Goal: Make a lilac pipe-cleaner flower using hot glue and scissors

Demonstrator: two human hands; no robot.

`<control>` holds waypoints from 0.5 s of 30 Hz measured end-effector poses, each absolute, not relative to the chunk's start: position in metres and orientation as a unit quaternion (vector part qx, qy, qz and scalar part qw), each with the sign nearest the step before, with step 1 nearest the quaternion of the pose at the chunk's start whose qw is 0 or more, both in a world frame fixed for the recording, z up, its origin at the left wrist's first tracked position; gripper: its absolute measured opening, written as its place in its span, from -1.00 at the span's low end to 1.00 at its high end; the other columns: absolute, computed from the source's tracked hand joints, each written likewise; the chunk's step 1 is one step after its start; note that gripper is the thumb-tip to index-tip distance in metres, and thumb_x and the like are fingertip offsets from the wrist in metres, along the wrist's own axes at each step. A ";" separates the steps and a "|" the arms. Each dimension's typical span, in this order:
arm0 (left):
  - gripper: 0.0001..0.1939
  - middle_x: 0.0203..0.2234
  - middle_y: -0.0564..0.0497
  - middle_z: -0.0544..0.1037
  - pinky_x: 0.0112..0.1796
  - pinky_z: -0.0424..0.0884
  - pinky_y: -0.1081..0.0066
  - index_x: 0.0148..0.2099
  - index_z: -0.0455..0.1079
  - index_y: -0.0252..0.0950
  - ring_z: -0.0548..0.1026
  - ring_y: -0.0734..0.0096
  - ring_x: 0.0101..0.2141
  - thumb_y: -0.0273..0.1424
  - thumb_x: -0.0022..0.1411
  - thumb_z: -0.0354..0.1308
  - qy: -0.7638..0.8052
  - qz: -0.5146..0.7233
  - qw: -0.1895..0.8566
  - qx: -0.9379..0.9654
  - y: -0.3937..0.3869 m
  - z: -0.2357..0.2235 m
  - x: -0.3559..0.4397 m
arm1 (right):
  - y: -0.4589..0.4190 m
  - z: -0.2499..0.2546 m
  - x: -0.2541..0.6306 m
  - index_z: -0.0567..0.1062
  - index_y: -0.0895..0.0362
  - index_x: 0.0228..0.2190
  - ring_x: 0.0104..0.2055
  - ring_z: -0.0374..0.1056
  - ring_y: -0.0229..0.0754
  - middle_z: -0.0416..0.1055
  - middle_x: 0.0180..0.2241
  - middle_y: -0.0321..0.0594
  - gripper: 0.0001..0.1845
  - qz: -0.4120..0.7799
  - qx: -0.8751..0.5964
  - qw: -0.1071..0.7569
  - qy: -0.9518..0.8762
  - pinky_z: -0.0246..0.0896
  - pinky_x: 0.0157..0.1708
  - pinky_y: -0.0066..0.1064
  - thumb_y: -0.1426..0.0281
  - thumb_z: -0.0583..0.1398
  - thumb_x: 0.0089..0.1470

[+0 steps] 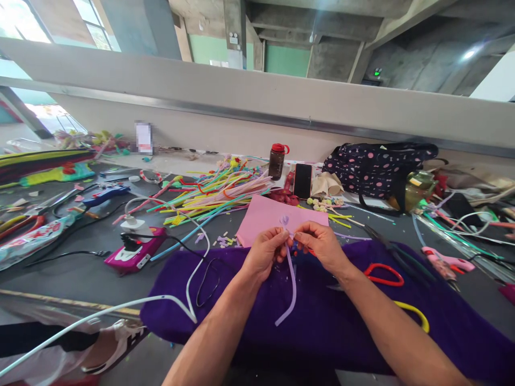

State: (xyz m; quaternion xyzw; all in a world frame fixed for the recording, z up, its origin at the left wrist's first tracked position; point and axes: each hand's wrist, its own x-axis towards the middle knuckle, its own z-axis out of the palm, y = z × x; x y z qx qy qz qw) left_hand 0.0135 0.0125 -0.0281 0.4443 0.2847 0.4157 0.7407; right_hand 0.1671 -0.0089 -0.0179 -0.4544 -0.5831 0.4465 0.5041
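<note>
Over a purple cloth [181,300], both hands meet at the upper part of a lavender pipe cleaner [293,289]. Its top bends into a small curl, and the long tail hangs down, curving to the left. My left hand [266,251] is closed, pinching the stem between thumb and fingers. Fingertips of my right hand [319,244] are pressed together against the same stem from the other side; exactly what they pinch is partly hidden. Just behind the hands lies a pink sheet [261,214]. Scissors with red handles [384,274] rest beside my right forearm.
Bundled colourful pipe cleaners [217,195] lie behind. A magenta power strip [134,251] with cables sits left. A red-lidded bottle [277,161], a phone [302,181] and a dotted bag [374,171] stand at the back. At right is a pink glue gun [446,262].
</note>
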 end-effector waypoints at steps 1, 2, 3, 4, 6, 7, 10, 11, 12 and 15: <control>-0.73 -0.73 0.14 0.31 -0.73 0.04 0.64 -0.49 0.33 -0.37 0.17 0.72 -0.75 -0.24 0.05 0.15 0.283 0.416 0.741 0.444 0.012 -0.028 0.013 | -0.008 -0.018 0.167 0.44 0.16 -0.49 -0.61 0.22 -0.33 0.33 -0.64 -0.35 -0.87 0.459 -0.451 0.502 -0.578 0.11 -0.63 -0.51 0.34 0.20 -0.06; -0.73 -0.73 0.14 0.31 -0.73 0.04 0.63 -0.49 0.33 -0.36 0.17 0.71 -0.75 -0.24 0.05 0.15 0.281 0.415 0.743 0.444 0.012 -0.027 0.013 | -0.008 -0.019 0.167 0.44 0.16 -0.49 -0.62 0.22 -0.33 0.34 -0.64 -0.35 -0.86 0.467 -0.448 0.500 -0.576 0.11 -0.63 -0.51 0.33 0.20 -0.05; -0.73 -0.74 0.14 0.31 -0.73 0.04 0.63 -0.49 0.32 -0.37 0.17 0.71 -0.76 -0.24 0.05 0.15 0.280 0.413 0.745 0.444 0.012 -0.027 0.013 | -0.008 -0.019 0.167 0.44 0.17 -0.49 -0.62 0.22 -0.33 0.35 -0.63 -0.34 -0.86 0.474 -0.446 0.497 -0.574 0.11 -0.63 -0.51 0.33 0.19 -0.04; -0.73 -0.75 0.14 0.30 -0.73 0.03 0.63 -0.49 0.32 -0.37 0.17 0.71 -0.76 -0.24 0.05 0.15 0.279 0.411 0.747 0.441 0.012 -0.027 0.013 | -0.008 -0.019 0.167 0.44 0.17 -0.50 -0.62 0.22 -0.34 0.36 -0.62 -0.33 -0.85 0.482 -0.442 0.496 -0.571 0.11 -0.63 -0.51 0.32 0.19 -0.04; -0.74 -0.74 0.14 0.30 -0.73 0.03 0.63 -0.49 0.32 -0.37 0.17 0.71 -0.76 -0.25 0.05 0.15 0.276 0.409 0.754 0.434 0.011 -0.026 0.012 | -0.008 -0.019 0.167 0.44 0.18 -0.48 -0.60 0.24 -0.34 0.38 -0.58 -0.30 -0.85 0.510 -0.428 0.498 -0.556 0.11 -0.64 -0.52 0.32 0.19 -0.03; -0.74 -0.73 0.13 0.31 -0.73 0.03 0.63 -0.48 0.32 -0.37 0.17 0.71 -0.75 -0.25 0.05 0.15 0.275 0.408 0.756 0.431 0.011 -0.026 0.012 | -0.008 -0.019 0.167 0.45 0.18 -0.48 -0.60 0.24 -0.34 0.40 -0.56 -0.29 -0.85 0.530 -0.416 0.500 -0.545 0.11 -0.64 -0.53 0.33 0.20 -0.03; -0.74 -0.68 0.11 0.35 -0.72 0.04 0.63 -0.45 0.34 -0.38 0.19 0.71 -0.73 -0.25 0.03 0.17 0.268 0.409 0.763 0.422 0.011 -0.026 0.012 | -0.008 -0.019 0.168 0.46 0.20 -0.47 -0.60 0.26 -0.37 0.41 -0.52 -0.26 -0.85 0.588 -0.382 0.501 -0.507 0.11 -0.67 -0.57 0.34 0.22 -0.04; -0.74 -0.66 0.11 0.36 -0.72 0.05 0.62 -0.45 0.34 -0.38 0.20 0.71 -0.73 -0.25 0.02 0.18 0.265 0.409 0.766 0.420 0.011 -0.027 0.012 | -0.007 -0.019 0.169 0.46 0.20 -0.48 -0.61 0.26 -0.37 0.41 -0.53 -0.26 -0.85 0.601 -0.375 0.500 -0.498 0.10 -0.68 -0.58 0.34 0.23 -0.05; -0.75 -0.66 0.10 0.36 -0.72 0.05 0.62 -0.46 0.34 -0.38 0.20 0.71 -0.72 -0.26 0.02 0.18 0.261 0.407 0.769 0.417 0.011 -0.027 0.012 | -0.007 -0.020 0.170 0.46 0.20 -0.48 -0.61 0.26 -0.38 0.40 -0.53 -0.27 -0.85 0.610 -0.371 0.498 -0.492 0.10 -0.69 -0.59 0.34 0.23 -0.05; -0.75 -0.67 0.11 0.35 -0.72 0.05 0.62 -0.47 0.32 -0.37 0.20 0.71 -0.73 -0.26 0.02 0.18 0.256 0.398 0.777 0.415 0.011 -0.029 0.013 | -0.005 -0.023 0.171 0.44 0.20 -0.50 -0.65 0.23 -0.42 0.38 -0.57 -0.30 -0.84 0.624 -0.364 0.497 -0.480 0.09 -0.71 -0.61 0.34 0.25 -0.07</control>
